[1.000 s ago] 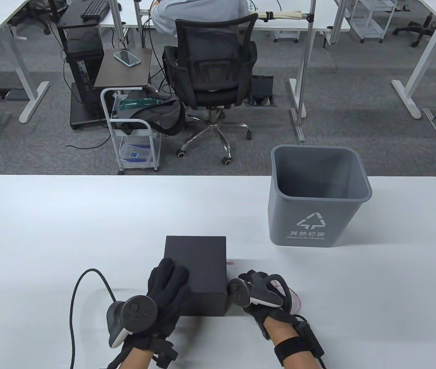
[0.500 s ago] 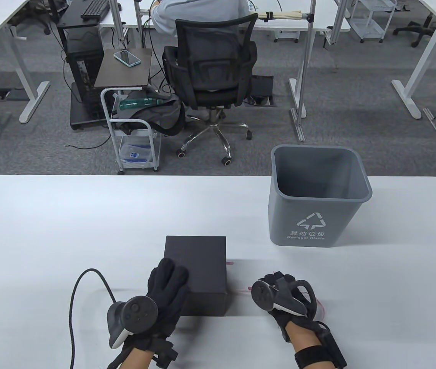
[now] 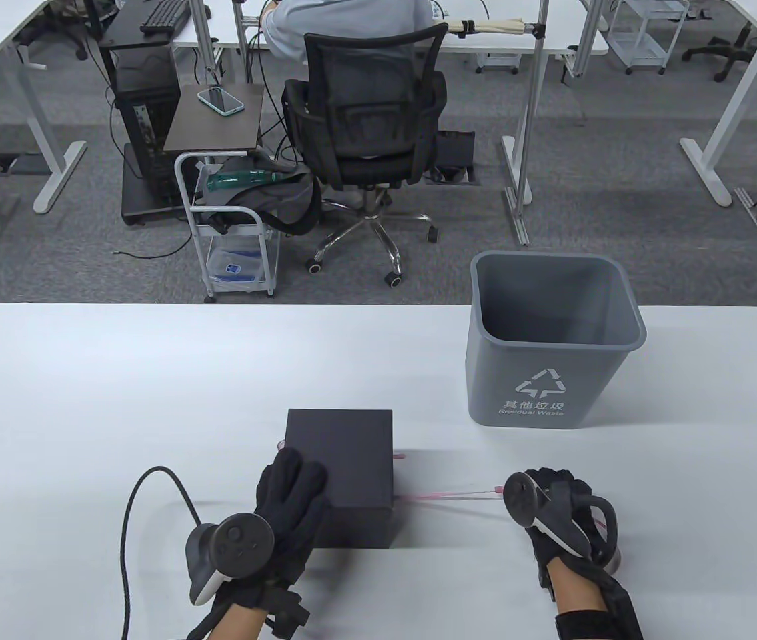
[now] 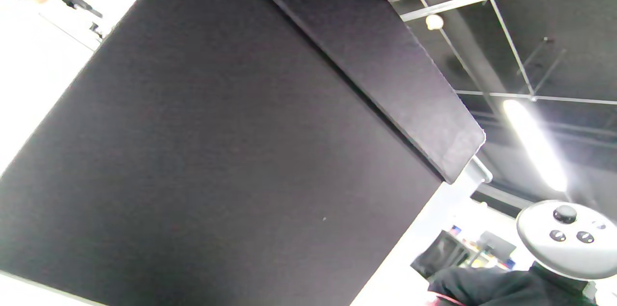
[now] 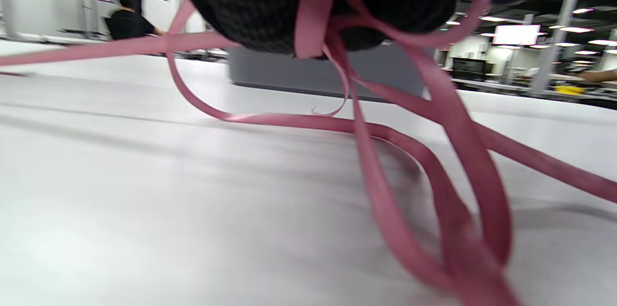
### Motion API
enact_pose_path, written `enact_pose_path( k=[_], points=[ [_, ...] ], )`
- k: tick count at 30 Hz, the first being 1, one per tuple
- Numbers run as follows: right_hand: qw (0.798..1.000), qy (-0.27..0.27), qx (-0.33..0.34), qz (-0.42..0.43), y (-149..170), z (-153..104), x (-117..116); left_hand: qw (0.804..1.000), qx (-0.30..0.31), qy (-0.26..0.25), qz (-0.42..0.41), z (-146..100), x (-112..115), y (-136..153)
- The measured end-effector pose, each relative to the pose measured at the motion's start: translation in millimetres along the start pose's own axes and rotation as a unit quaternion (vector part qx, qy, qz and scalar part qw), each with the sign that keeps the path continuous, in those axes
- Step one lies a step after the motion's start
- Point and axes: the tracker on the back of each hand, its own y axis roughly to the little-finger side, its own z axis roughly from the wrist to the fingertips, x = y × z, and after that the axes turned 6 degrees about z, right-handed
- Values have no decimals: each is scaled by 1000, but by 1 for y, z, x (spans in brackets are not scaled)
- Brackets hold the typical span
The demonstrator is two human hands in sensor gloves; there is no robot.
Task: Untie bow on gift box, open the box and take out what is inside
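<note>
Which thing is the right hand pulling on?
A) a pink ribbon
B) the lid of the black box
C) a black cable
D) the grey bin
A: the right hand grips a pink ribbon stretched from the black box; the right wrist view shows ribbon loops hanging from the glove.

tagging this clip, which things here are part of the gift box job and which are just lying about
Part of the job:
- black box, left hand resting on its lid
- pink ribbon, gripped by the right hand, stretched from the box

Just lying about:
- grey bin on the table
- office chair, cart, phone behind
</note>
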Motion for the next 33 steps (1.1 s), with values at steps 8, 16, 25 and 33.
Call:
enact_pose_path(
  k=[8,16,25,33],
  points=[
    [987,-11,-143,-78,33,6,-4,1000,-1,0,-1,0,0,0],
    [991,28,-95,93,21,2,23,1000,0,2,-7,0,0,0],
    [922,-20,95,374,-59,3,35,1000,0,3,-6,0,0,1],
    [927,-106,127,337,-102,19,1,1000,1,3,-6,0,0,1]
  ],
)
